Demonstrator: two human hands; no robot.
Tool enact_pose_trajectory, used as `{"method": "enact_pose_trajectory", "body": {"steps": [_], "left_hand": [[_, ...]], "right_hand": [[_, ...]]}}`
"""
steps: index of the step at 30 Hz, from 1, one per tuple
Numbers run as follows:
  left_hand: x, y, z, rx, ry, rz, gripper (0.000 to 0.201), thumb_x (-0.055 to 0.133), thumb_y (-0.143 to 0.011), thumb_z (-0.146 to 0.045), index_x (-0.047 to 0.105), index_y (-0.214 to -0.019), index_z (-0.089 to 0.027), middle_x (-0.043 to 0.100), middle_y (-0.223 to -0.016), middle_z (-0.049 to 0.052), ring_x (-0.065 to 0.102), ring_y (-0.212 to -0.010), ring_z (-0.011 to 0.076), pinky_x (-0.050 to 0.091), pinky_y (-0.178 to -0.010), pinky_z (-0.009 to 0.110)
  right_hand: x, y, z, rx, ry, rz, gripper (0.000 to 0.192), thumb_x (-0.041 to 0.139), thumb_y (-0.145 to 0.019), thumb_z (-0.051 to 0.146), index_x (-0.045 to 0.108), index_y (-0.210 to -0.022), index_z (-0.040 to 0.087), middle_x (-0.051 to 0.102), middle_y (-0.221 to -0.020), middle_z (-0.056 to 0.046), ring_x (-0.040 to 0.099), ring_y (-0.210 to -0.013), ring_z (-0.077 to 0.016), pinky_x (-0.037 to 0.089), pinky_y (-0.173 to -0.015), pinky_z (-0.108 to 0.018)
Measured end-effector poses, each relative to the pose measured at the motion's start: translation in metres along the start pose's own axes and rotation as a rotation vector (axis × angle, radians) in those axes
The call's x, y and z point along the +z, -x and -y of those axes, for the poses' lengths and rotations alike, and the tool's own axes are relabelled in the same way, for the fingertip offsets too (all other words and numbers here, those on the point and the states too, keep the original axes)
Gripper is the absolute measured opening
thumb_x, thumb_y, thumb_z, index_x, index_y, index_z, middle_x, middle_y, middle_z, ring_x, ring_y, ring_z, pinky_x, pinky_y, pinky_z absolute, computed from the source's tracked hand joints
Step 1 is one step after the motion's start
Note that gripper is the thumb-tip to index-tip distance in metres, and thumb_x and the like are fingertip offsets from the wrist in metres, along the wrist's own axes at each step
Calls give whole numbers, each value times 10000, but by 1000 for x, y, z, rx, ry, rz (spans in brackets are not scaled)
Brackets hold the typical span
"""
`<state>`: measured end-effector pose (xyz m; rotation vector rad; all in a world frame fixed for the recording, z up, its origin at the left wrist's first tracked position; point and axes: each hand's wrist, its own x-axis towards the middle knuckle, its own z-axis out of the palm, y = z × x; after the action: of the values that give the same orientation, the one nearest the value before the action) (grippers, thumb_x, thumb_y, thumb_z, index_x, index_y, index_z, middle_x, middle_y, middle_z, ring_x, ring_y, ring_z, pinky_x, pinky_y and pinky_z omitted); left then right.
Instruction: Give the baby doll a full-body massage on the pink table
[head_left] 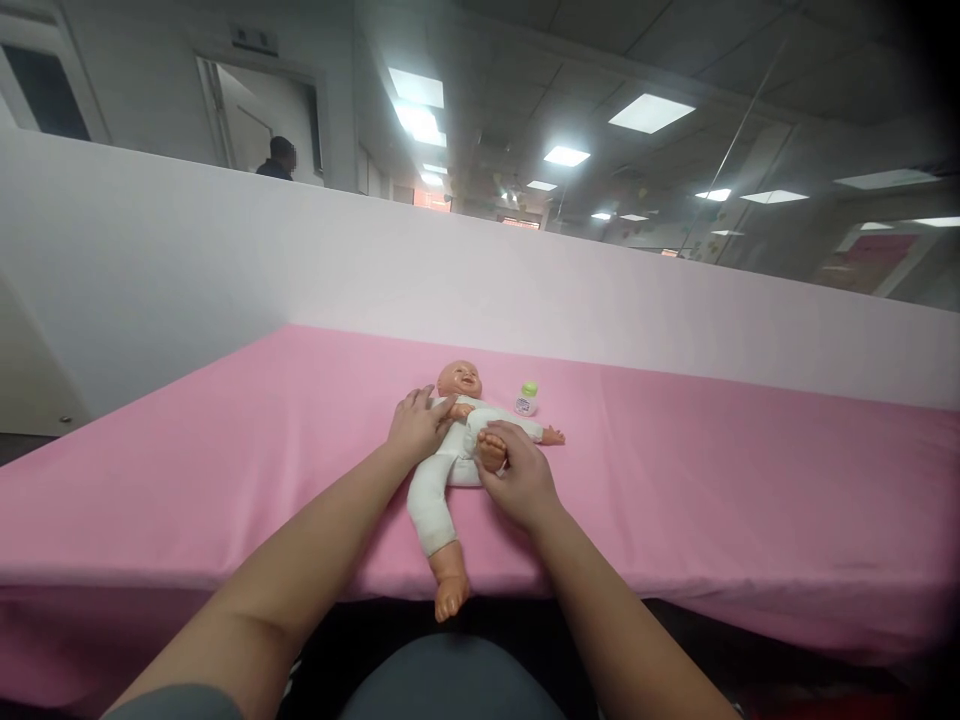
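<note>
The doll [459,440] lies face up on the pink-covered worktop [697,480], head toward the white partition [570,300]. One leg is folded up over the body; the other points toward the wearer, its lower foot [451,593] at the front edge. Good practice in this hold, in the inspector's judgement: steady the trunk, support the limb evenly, avoid twisting the soft joint. Condition: cream cloth body, glossy moulded head, smiling mouth, no damage discernible. The right hand [523,470] is curled around the raised foot [492,450]. The left hand [420,425], fingers loosely spread, lies at the folded arm; whether it grips cannot be told. A green-capped bottle [526,402] stands near the outstretched arm [529,428]
</note>
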<state>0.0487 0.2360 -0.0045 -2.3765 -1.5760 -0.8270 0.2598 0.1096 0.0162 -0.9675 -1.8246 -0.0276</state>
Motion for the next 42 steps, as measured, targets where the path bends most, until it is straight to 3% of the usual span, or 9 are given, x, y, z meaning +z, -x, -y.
{"method": "enact_pose_trajectory", "body": {"steps": [4, 7, 15, 19, 23, 28, 34, 38, 42], "left_hand": [[2, 0, 1, 17, -52, 70, 538, 526, -1008, -486, 536, -1543, -433, 379, -1691, 95, 365, -1515, 436, 348, -1162, 621], [3, 0, 2, 17, -36, 87, 517, 499, -1022, -468, 556, -1532, -407, 437, -1654, 108, 396, -1505, 406, 351, -1173, 596], [-1, -3, 20, -146, 329, 7, 513, 488, -1016, -554, 650, -1404, -260, 701, -1343, 129, 653, -1229, 301, 491, -1046, 425], [3, -9, 42, -470, 604, -46, 548, 423, -1017, -647, 679, -1231, -211, 776, -1089, 135, 737, -961, 290, 552, -815, 376], [7, -18, 59, -855, 875, -155, 595, 393, -1018, -669, 654, -1233, -179, 780, -1065, 174, 766, -900, 310, 563, -691, 359], [5, -25, 65, -1106, 1064, -175, 635, 331, -1019, -686, 635, -1274, -189, 780, -1077, 180, 785, -846, 321, 572, -615, 363], [4, -20, 59, -976, 980, -251, 522, 407, -1021, -636, 609, -1230, -203, 756, -1162, 165, 762, -970, 293, 573, -700, 340], [-2, -13, 40, -649, 770, -238, 430, 489, -1008, -602, 609, -1201, -237, 751, -1186, 111, 724, -1039, 269, 543, -819, 349], [-8, -7, 12, -294, 480, -94, 432, 567, -973, -585, 658, -1224, -245, 757, -1157, 97, 700, -1040, 290, 522, -880, 389]], "right_hand": [[26, -10, -20, 60, 99, 73, 390, 633, -853, 163, 664, -1238, 213, 706, -1257, -109, 677, -1168, -291, 590, -976, -448], [34, -9, -25, 105, 127, 71, 365, 629, -866, 188, 672, -1227, 222, 714, -1224, -105, 689, -1121, -296, 601, -929, -449], [12, 12, -17, 60, -1, -46, 386, 692, -845, 203, 671, -1230, 220, 704, -1265, -113, 668, -1207, -285, 559, -1071, -480], [-9, 41, 7, 47, -32, -49, 386, 703, -869, 205, 654, -1250, 244, 691, -1289, -117, 658, -1239, -282, 572, -1063, -475], [-26, 74, 35, 23, -51, 4, 399, 721, -858, 187, 651, -1245, 251, 691, -1264, -119, 679, -1208, -278, 600, -1026, -448], [-29, 106, 50, 59, -49, 120, 430, 710, -815, 133, 664, -1226, 247, 686, -1260, -118, 703, -1165, -263, 622, -978, -398], [-22, 120, 48, 110, -54, 218, 403, 707, -787, 124, 684, -1165, 263, 710, -1216, -95, 718, -1142, -264, 629, -972, -392], [-29, 108, 48, 85, -63, 173, 401, 714, -812, 152, 679, -1192, 276, 701, -1239, -107, 711, -1160, -281, 632, -972, -418], [-38, 78, 46, 44, -43, 53, 390, 736, -839, 201, 664, -1216, 272, 697, -1263, -119, 698, -1178, -293, 613, -1010, -461]]}}
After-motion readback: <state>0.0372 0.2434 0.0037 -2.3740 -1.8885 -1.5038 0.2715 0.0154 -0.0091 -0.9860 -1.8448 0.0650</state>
